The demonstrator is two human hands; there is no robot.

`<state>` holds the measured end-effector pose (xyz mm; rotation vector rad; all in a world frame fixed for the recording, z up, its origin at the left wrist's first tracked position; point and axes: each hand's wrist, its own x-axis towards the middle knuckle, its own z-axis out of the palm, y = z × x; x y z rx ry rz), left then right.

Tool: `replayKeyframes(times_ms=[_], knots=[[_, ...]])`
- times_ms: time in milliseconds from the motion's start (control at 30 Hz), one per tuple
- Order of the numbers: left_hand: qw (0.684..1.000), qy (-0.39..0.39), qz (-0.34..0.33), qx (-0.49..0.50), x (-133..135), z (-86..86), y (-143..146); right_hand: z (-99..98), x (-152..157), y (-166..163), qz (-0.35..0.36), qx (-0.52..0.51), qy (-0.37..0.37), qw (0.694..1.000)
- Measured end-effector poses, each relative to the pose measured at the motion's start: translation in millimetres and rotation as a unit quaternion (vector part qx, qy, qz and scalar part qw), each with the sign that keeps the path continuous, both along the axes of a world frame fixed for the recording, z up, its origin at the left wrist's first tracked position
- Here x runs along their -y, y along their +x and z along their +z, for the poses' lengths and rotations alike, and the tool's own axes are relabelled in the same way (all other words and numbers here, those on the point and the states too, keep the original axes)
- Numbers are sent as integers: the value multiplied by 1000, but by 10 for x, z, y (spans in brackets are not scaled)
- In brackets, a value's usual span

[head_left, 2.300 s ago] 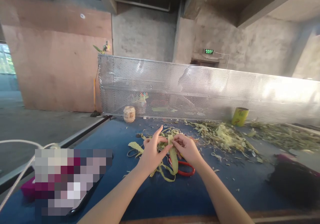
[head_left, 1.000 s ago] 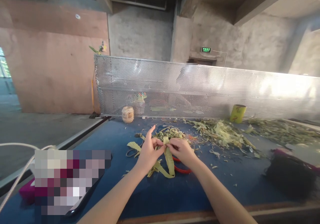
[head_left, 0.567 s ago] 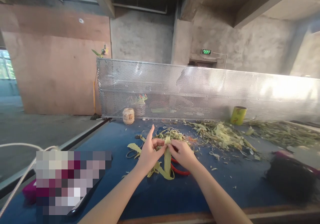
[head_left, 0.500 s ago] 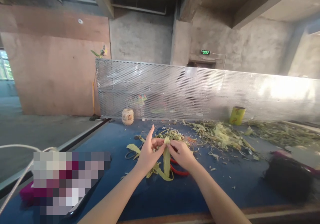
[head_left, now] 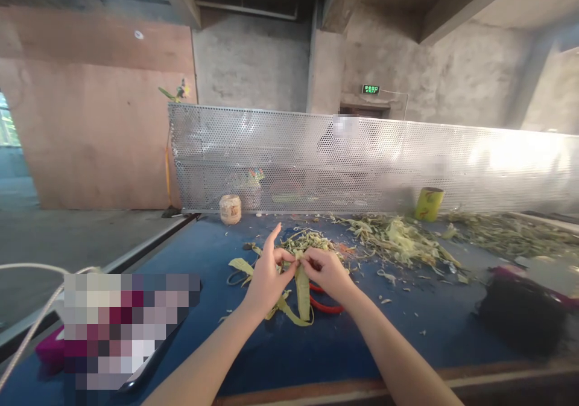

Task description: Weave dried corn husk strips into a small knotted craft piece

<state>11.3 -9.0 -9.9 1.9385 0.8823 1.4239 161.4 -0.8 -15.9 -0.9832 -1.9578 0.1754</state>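
Over the blue table (head_left: 280,358), my left hand (head_left: 266,276) and my right hand (head_left: 328,273) meet at the top of a pale green leaf strip (head_left: 302,291) that hangs down between them. Both hands pinch the strip with thumb and fingers; the left index finger points up. More leaf strips (head_left: 242,266) lie under and left of the hands. Red-handled scissors (head_left: 325,306) rest on the table just below my right hand, partly hidden by it.
A heap of leaf scraps (head_left: 398,243) spreads across the back right. A twine spool (head_left: 230,209) and a yellow-green cup (head_left: 429,204) stand against a perforated metal screen (head_left: 362,164). A black bag (head_left: 520,318) lies right; a white rope (head_left: 31,309) hangs left.
The hands stay together on the strip; the right fingers have curled and shifted slightly on it. The view has drifted a little.
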Motion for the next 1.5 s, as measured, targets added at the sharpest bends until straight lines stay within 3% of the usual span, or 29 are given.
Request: replayKeyframes(times_ms=[133,333,933,1100,1167,1267,1367,1500], knots=[[999,21,25,-22,13,-4,8,-14,-7,-2,24,-6,-16,1000],[1000,7,3,-14,0,5,3,36,9,57,-14,-18,-23,999],[1000,-11,-9,12,12,2,15,21,43,29,51,4,48,998],[997,-25,52,57,-5,64,-34,27,69,49,27,-15,82,996],[994,-31,69,84,-3,88,-55,36,64,52,-3,-40,73,996],[995,-52,14,86,25,101,-56,45,48,48,-33,-68,34,997],[993,-93,-53,44,53,93,-33,44,36,43,-34,-99,6,994],[993,-106,-50,5,46,86,-24,36,24,40,-1,-191,-54,980]])
